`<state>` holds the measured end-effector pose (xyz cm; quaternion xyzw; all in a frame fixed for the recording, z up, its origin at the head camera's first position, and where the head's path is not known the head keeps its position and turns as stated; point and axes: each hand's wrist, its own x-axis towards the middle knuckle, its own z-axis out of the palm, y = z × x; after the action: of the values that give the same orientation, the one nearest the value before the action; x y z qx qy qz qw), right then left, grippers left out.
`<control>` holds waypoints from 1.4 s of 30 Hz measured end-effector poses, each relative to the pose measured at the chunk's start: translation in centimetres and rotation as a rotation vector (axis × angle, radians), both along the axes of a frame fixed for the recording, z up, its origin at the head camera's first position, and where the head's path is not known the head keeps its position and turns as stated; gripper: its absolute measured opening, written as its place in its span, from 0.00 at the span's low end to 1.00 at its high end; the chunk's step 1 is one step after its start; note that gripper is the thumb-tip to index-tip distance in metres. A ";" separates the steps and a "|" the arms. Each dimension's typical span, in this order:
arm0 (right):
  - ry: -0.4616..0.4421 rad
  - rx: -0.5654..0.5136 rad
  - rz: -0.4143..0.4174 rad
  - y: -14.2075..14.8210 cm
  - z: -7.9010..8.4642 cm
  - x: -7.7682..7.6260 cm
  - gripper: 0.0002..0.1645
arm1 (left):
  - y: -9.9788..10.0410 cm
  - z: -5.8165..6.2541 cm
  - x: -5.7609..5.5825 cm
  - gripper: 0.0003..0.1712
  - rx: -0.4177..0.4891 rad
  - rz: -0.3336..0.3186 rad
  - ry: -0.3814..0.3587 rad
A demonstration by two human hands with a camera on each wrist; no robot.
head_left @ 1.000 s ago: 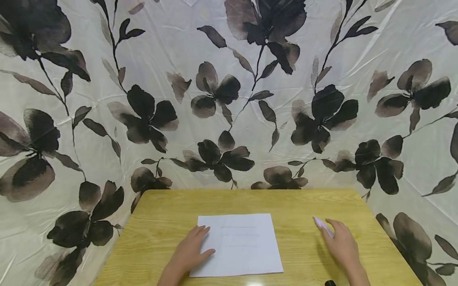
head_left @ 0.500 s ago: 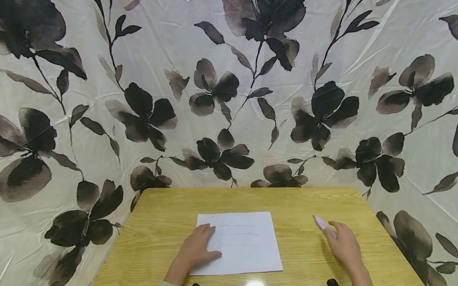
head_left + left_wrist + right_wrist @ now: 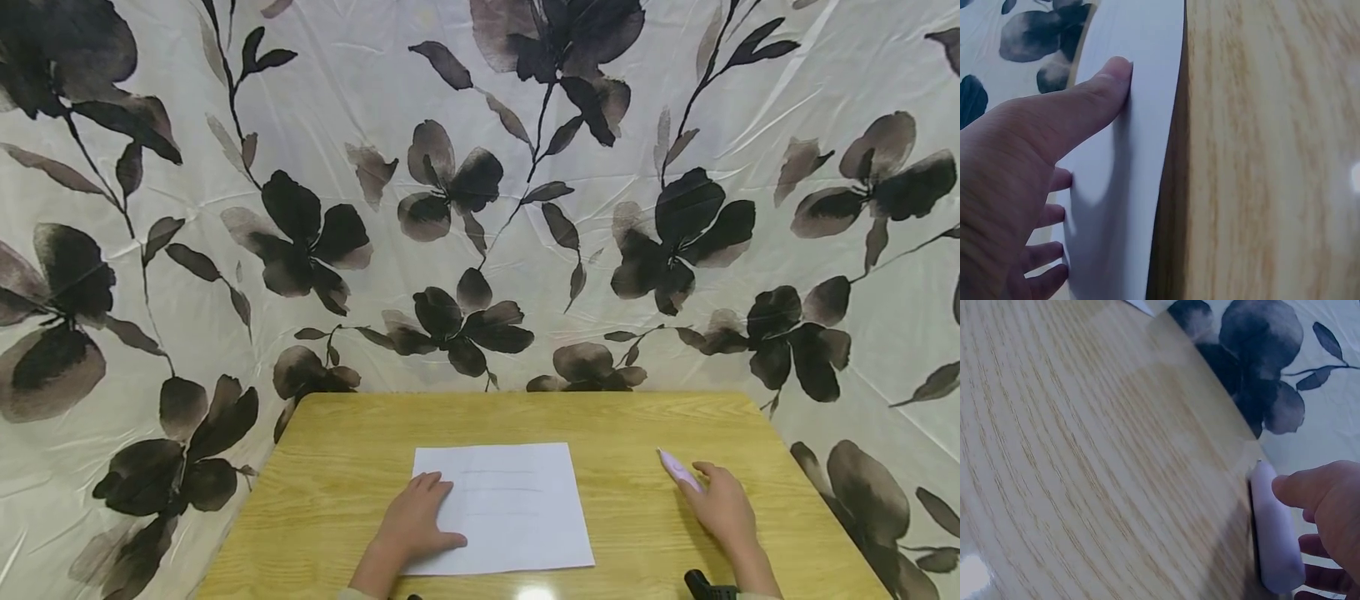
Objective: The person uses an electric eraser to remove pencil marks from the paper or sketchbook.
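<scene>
A white sheet of paper (image 3: 517,525) with three faint horizontal lines lies on the wooden table (image 3: 622,533). My left hand (image 3: 416,517) rests over its left side, thumb stretched across the sheet. In the left wrist view, the thumb of that hand (image 3: 1029,134) lies on the paper (image 3: 1138,125) and the other fingertips touch its far edge. A lilac pen-shaped tool (image 3: 680,471) with a small pointed tip lies to the right. Beside it is my right hand (image 3: 723,508), fingers relaxed. The right wrist view shows the thumb at the tool (image 3: 1275,534), other fingers along its far side.
Behind the table hangs a white cloth (image 3: 570,250) printed with dark flowers. A black object (image 3: 701,583) shows by the right wrist, at the bottom of the head view. The far table edge (image 3: 487,393) meets the cloth.
My left hand has shifted right, further onto the paper. The right hand has moved slightly to the right, while the lilac tool and the sheet stay where they were on the table.
</scene>
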<state>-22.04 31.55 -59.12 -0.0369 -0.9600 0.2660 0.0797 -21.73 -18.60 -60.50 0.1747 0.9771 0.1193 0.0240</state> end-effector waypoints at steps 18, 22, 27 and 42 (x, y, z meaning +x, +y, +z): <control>-0.040 -0.066 -0.113 0.0 -1.6 -0.3 0.27 | 0.3 0.4 0.1 0.56 0.069 0.025 -0.003; -0.001 -0.085 -0.128 -0.3 -1.4 -0.1 0.26 | 0.4 0.5 0.0 0.55 0.074 0.021 0.000; 0.048 -0.203 -0.156 -0.9 -1.3 0.2 0.27 | 0.3 0.3 -0.1 0.55 0.069 0.015 -0.006; -0.073 -1.303 -0.215 -3.8 -0.8 -0.7 0.26 | 0.1 -0.4 -0.3 0.57 0.080 0.027 0.008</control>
<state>-22.69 27.78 -59.89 -0.1823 -0.5958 0.7814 0.0345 -21.99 -18.47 -60.91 0.1627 0.9739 0.1576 0.0115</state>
